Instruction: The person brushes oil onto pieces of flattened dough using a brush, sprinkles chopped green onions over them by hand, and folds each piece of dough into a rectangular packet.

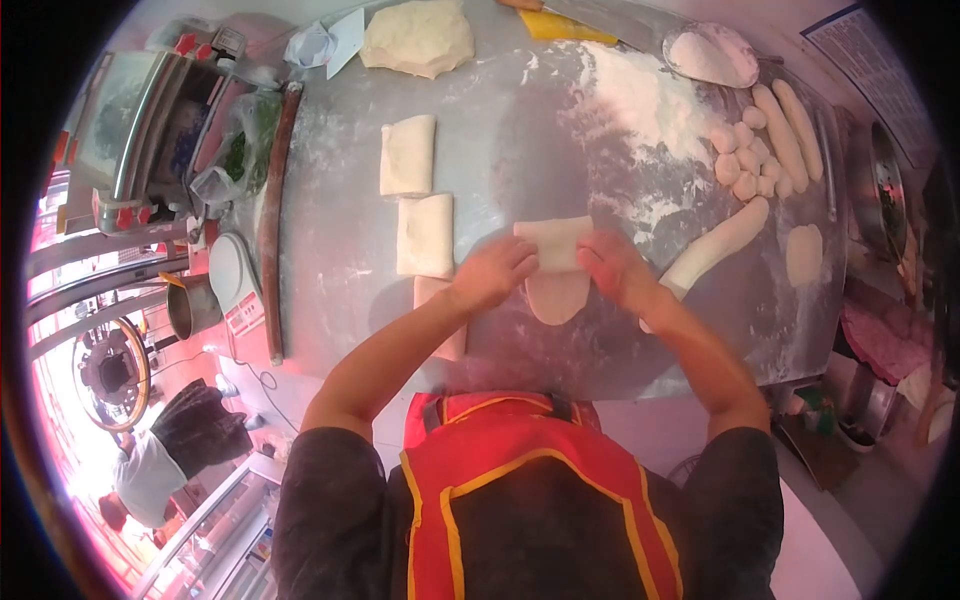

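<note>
A flat piece of dough [556,252] lies in front of me, its far part folded over and its rounded end toward my body. My left hand [497,270] pinches the fold at its left edge. At the right edge, my right hand [614,266] grips the same fold with curled fingers. To the left lie folded dough slabs, one farther back [407,157] and another nearer [426,236]; my left forearm partly covers a third slab [456,340]. A long dough roll [722,240] slants beside my right hand, its near end partly hidden by my forearm.
A long wooden rolling pin [273,215] lies along the table's left side, beside a scale [234,275]. Large dough [418,38] rests at the back. Spread flour [645,105], a flour bowl [705,58] and several dough balls [745,160] occupy the right. Another person [165,465] is lower left.
</note>
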Action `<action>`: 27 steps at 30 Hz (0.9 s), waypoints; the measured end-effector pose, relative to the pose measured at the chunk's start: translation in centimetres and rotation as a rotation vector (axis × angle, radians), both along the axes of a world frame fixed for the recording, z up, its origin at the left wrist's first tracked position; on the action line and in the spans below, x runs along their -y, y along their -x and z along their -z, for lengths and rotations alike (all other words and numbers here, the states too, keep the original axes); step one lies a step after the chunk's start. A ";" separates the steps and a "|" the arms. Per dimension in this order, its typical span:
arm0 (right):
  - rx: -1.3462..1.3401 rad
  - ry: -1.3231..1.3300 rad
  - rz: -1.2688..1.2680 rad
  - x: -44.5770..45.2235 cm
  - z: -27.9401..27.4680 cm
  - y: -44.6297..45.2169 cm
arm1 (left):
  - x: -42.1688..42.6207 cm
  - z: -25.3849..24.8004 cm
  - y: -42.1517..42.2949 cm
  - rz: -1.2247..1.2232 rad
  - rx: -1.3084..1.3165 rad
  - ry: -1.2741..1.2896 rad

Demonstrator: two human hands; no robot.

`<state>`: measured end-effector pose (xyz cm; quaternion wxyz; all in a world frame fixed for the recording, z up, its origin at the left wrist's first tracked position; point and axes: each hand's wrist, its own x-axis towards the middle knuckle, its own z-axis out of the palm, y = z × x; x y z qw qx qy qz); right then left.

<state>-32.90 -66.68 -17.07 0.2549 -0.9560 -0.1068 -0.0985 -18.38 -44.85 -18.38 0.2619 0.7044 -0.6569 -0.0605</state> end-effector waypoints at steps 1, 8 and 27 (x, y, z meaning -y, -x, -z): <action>-0.005 0.017 -0.014 -0.2 0.2 0.3 | -0.2 0.1 0.3 0.014 0.004 -0.035; -0.019 0.020 0.057 -1.4 -2.7 1.9 | -1.2 -1.9 1.4 0.007 -0.040 0.017; -0.181 -0.282 0.516 -1.1 2.2 -2.0 | 3.3 -1.2 0.2 -0.537 -0.288 -0.213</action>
